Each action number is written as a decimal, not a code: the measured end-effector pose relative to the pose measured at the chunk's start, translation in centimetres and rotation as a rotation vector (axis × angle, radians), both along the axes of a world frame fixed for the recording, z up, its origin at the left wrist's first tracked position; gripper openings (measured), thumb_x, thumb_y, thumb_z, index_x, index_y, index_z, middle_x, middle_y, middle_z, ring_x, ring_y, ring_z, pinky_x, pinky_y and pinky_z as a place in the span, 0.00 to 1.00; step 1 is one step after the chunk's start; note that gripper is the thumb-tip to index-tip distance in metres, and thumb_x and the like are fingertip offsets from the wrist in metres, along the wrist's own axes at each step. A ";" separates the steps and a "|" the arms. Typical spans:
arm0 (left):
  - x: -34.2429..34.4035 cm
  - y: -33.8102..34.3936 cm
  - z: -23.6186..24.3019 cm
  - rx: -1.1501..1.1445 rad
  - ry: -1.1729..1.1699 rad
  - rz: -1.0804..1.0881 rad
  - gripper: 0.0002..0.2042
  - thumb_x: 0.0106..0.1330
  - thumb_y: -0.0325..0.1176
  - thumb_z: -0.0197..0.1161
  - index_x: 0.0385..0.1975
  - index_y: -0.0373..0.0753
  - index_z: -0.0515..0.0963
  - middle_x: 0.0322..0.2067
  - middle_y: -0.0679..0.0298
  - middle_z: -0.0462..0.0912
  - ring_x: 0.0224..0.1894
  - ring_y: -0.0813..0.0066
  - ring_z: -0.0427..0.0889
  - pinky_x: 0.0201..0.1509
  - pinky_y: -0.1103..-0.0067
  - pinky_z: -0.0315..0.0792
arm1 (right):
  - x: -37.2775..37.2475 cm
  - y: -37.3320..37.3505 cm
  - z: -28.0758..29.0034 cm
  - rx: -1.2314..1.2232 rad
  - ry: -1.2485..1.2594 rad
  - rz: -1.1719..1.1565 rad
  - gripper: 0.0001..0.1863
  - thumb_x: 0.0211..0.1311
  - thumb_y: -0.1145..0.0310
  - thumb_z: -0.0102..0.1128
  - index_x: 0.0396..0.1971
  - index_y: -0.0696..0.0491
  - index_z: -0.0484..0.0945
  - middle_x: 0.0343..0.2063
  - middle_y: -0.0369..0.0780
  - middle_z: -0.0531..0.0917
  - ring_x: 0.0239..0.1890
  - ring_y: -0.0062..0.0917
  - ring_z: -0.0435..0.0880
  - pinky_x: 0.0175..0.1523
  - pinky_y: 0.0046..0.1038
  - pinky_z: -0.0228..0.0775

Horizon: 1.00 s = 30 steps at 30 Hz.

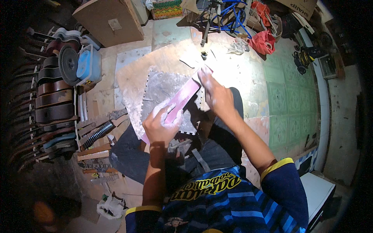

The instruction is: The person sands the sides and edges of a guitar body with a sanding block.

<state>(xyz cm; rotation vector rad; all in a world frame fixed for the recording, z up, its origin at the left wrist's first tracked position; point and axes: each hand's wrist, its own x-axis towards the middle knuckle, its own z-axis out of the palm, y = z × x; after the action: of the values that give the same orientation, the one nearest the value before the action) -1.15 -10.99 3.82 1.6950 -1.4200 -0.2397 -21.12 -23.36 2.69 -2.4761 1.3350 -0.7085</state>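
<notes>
A long pink strip (182, 97), dusted white, lies diagonally between my hands over a grey mat (157, 87) with jigsaw edges, which rests on a wooden board (128, 73). My left hand (161, 124), coated in white powder, grips the strip's lower part. My right hand (215, 93) is closed at its upper end, around a small pale piece (196, 77) against the strip; the fingers partly hide that piece. Some thin pale scraps (187, 63) and a small dark object (204, 55) sit just beyond.
Guitar bodies (54, 89) line the left side, beside a plastic tub (89, 66) and several hand tools (97, 155). Cardboard (105, 21) stands at the back. Blue tubing (229, 19), a red bag (262, 42) and yellow-black gear (305, 58) are behind and right; a white box (312, 194) is lower right.
</notes>
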 end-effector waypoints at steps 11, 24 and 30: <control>-0.2 0.1 -0.2 -0.037 0.013 -0.012 0.15 0.49 0.29 0.79 0.39 0.38 0.89 0.42 0.53 0.90 0.45 0.59 0.90 0.52 0.70 0.82 | 0.8 -2.3 0.3 -0.005 -0.003 -0.062 0.33 0.58 0.82 0.52 0.67 0.51 0.71 0.67 0.46 0.74 0.46 0.50 0.86 0.49 0.42 0.84; -0.1 0.1 -0.3 -0.010 -0.008 0.002 0.15 0.49 0.30 0.79 0.38 0.39 0.89 0.42 0.53 0.90 0.46 0.58 0.90 0.52 0.69 0.82 | 0.3 1.2 0.6 0.023 0.044 -0.056 0.33 0.57 0.79 0.52 0.67 0.54 0.71 0.64 0.51 0.76 0.51 0.51 0.85 0.58 0.45 0.79; -0.2 0.6 -0.2 -0.014 0.007 -0.014 0.16 0.49 0.29 0.79 0.39 0.39 0.89 0.44 0.53 0.90 0.45 0.59 0.90 0.52 0.69 0.82 | 0.2 0.3 0.7 0.153 0.004 -0.121 0.34 0.56 0.79 0.54 0.67 0.53 0.73 0.64 0.52 0.75 0.58 0.50 0.81 0.62 0.44 0.76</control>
<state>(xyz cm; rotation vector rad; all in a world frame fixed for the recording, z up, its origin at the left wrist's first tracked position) -1.36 -10.43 3.60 1.6719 -1.4253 -0.2421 -20.88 -23.06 3.42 -2.2952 1.4925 -0.6027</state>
